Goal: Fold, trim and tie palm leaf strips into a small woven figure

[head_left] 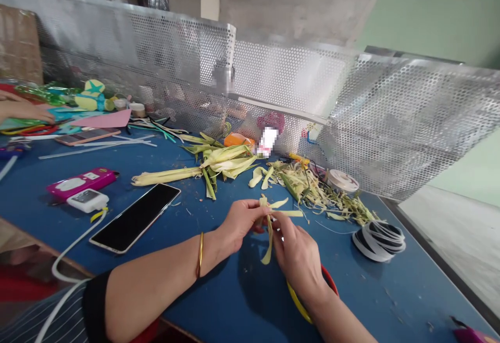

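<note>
Pale green corn husk strips (269, 239) cross one another between my two hands, held above the blue table. My left hand (246, 220), with a gold bangle at the wrist, pinches the strips where they cross. From the other side my right hand (297, 246) has its fingers closed on the same strips; some fingertips are hidden. One strip hangs down and others point right. Beyond my hands lies a bundle of whole corn husks (230, 161), with a heap of shredded husk (308, 184) to its right. Under my right wrist shows a red and yellow ring-shaped rim (299, 306), partly covered.
A black-screened phone (136, 218), a magenta device (82, 182) and a white device with a cable (88, 200) lie left. At right sits a coil of white strip (378, 240). A perforated metal screen (289, 77) edges the table's back. Another person's hand (23, 109) is far left.
</note>
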The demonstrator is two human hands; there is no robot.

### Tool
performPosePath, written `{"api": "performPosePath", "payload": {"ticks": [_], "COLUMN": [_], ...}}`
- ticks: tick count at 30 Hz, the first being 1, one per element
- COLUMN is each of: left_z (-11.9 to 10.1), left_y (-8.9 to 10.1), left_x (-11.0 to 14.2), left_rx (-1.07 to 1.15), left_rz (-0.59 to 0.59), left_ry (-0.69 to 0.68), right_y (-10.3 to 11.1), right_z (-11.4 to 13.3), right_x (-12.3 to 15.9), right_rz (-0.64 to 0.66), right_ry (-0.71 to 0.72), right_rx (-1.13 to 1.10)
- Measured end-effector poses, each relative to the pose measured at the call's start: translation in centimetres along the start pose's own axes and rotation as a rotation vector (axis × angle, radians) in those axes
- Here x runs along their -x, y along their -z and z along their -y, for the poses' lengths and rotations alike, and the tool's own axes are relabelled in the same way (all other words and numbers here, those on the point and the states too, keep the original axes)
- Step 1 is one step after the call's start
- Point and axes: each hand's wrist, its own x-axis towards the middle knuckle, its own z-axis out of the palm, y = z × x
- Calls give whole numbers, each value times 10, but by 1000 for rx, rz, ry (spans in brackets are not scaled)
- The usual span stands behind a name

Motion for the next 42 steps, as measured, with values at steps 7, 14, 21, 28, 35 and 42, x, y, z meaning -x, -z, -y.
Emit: {"api": "performPosePath", "payload": {"ticks": [7, 14, 21, 28, 35, 42], "left_z": [2, 6, 6, 0, 7, 9], "left_y": [-4, -4, -7, -8, -8, -7], "left_x": [4, 7, 8, 11, 9, 5], "left_rx": [-124, -215, -173, -140, -123, -15], "left_rz": [37, 198, 258, 201, 95, 31], "left_ry": [-12, -32, 17, 78, 28, 42], "right_y": [12, 8, 6, 4, 1, -7], "right_z": [1, -8, -13, -10, -4, -3], "right_x": [-6, -6, -3, -5, -4, -5], "right_rz": [-78, -58, 19, 39, 11, 24], "right_ry": [166, -92, -328, -548, -644, -788], "right_rx": [168, -2, -81, -292, -404, -640]}}
